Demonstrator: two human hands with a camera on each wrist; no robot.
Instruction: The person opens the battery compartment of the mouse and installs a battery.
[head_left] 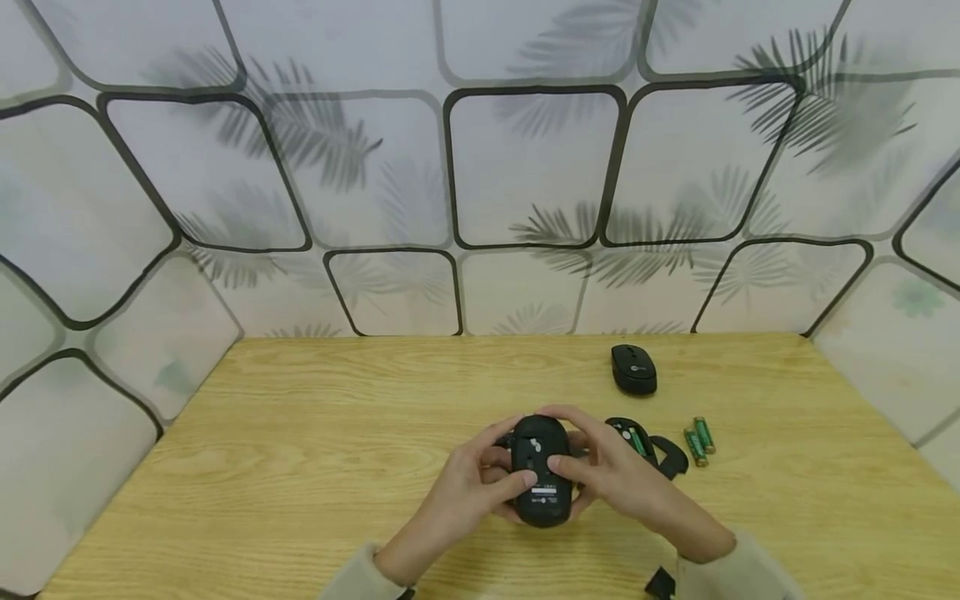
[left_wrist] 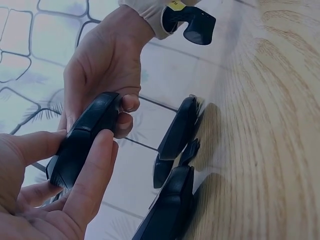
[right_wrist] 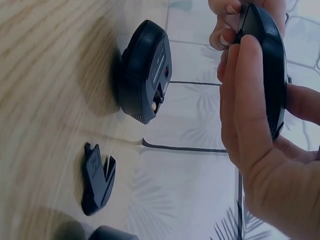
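Both hands hold a black computer mouse (head_left: 542,500), its underside with a white label turned up in the head view. My left hand (head_left: 468,487) grips its left side, thumb on the underside. From the other side my right hand (head_left: 611,471) holds it, with its thumb pressing on the underside too. In the left wrist view the mouse (left_wrist: 82,142) is seen edge-on between the fingers of both hands. The right wrist view shows the right hand's (right_wrist: 260,165) long fingers lying along the mouse (right_wrist: 272,65), which is held above the table.
Behind my right hand lies an upturned mouse (head_left: 628,433) with a green battery inside, partly hidden, and a loose black cover (head_left: 672,457) beside it. Two green batteries (head_left: 699,442) lie further right. Another mouse (head_left: 633,369) stands at the back. A small black piece (head_left: 661,583) is near my right sleeve.
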